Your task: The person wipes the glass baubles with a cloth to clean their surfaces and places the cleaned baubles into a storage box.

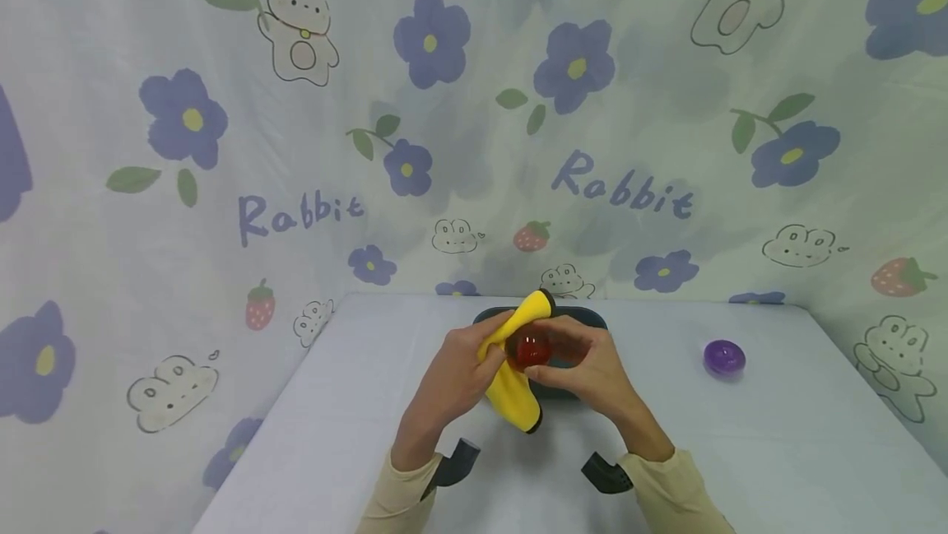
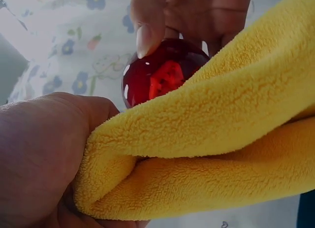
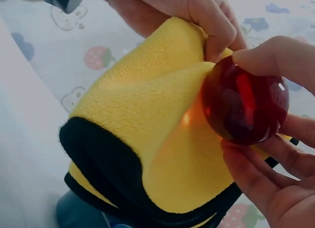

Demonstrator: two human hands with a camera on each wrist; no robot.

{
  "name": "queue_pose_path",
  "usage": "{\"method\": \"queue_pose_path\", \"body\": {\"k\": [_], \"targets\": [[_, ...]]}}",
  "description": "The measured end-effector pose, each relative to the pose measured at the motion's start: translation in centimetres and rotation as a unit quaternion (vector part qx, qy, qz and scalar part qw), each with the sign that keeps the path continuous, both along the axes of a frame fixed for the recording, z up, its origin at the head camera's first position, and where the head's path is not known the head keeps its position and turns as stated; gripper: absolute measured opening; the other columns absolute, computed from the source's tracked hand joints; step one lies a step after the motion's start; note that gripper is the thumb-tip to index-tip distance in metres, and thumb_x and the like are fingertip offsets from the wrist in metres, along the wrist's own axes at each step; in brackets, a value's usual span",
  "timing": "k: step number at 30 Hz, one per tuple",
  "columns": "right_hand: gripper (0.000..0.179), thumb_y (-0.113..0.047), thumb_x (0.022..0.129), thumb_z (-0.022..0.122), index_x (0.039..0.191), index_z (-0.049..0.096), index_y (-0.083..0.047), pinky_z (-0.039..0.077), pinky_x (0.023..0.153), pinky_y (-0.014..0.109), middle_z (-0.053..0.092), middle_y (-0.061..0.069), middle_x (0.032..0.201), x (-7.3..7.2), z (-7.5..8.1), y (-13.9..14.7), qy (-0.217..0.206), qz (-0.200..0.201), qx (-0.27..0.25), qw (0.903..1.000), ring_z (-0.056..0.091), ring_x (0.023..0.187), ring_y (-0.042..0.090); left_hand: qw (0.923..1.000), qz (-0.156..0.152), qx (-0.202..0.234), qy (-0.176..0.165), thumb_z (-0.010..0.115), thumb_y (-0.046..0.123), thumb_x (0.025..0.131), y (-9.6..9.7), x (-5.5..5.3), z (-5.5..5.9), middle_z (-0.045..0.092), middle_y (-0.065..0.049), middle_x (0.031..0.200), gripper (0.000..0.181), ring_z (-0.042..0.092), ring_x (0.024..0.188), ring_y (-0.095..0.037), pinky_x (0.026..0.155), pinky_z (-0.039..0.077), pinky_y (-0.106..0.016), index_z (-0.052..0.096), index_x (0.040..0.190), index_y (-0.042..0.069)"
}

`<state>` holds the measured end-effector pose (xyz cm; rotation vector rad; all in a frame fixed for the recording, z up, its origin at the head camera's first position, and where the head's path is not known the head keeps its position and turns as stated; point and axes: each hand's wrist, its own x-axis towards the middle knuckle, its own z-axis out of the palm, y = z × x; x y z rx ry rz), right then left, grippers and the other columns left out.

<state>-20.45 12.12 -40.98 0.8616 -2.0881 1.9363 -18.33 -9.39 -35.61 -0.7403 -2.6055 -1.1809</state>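
My left hand grips a folded yellow cloth with a dark edge, its fluffy pile plain in the left wrist view. Between the thumb and fingers of my right hand is a glossy, see-through red ball. The cloth lies against the ball's side in the right wrist view. Both hands are raised above a dark teal container, which they partly hide. Part of the ball is covered by the cloth in the left wrist view.
On the white table, to the right, lies a shiny purple round object. A patterned curtain with flowers and rabbits stands behind and at the sides. Dark curved devices sit at both wrists.
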Motion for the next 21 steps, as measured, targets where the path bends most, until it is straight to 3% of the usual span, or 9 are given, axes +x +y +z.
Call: {"method": "queue_pose_path", "body": {"k": [6, 13, 21], "targets": [[0.048, -0.003, 0.082, 0.082, 0.129, 0.069, -0.006, 0.059, 0.093, 0.027, 0.069, 0.018, 0.125, 0.28, 0.02, -0.21, 0.005, -0.020, -0.014, 0.9997, 0.071, 0.105, 0.015, 1.0000, -0.002, 0.002, -0.007, 0.055, 0.006, 0.096, -0.10, 0.03, -0.14, 0.073, -0.007, 0.109, 0.050, 0.059, 0.072, -0.010, 0.072, 0.055, -0.020, 0.058, 0.146, 0.008], [0.049, -0.001, 0.082, 0.082, 0.129, 0.069, -0.006, 0.059, 0.094, 0.026, 0.069, 0.012, 0.126, 0.52, 0.15, -0.19, 0.003, -0.050, -0.037, 0.9980, 0.070, 0.103, 0.014, 0.9998, -0.007, -0.013, -0.012, 0.054, 0.008, 0.096, -0.16, 0.00, -0.20, 0.071, -0.005, 0.100, 0.053, 0.056, 0.065, -0.008, 0.065, 0.053, -0.021, 0.055, 0.149, 0.008], [0.054, 0.004, 0.082, 0.081, 0.132, 0.063, 0.001, 0.058, 0.094, 0.025, 0.066, 0.012, 0.131, 0.61, 0.44, -0.11, -0.015, -0.066, -0.073, 0.9950, 0.071, 0.107, 0.012, 0.9993, -0.012, -0.012, -0.032, 0.053, 0.010, 0.095, -0.31, 0.35, -0.18, 0.070, -0.004, 0.095, 0.054, 0.058, 0.068, -0.009, 0.066, 0.053, -0.022, 0.054, 0.150, 0.007]]}}
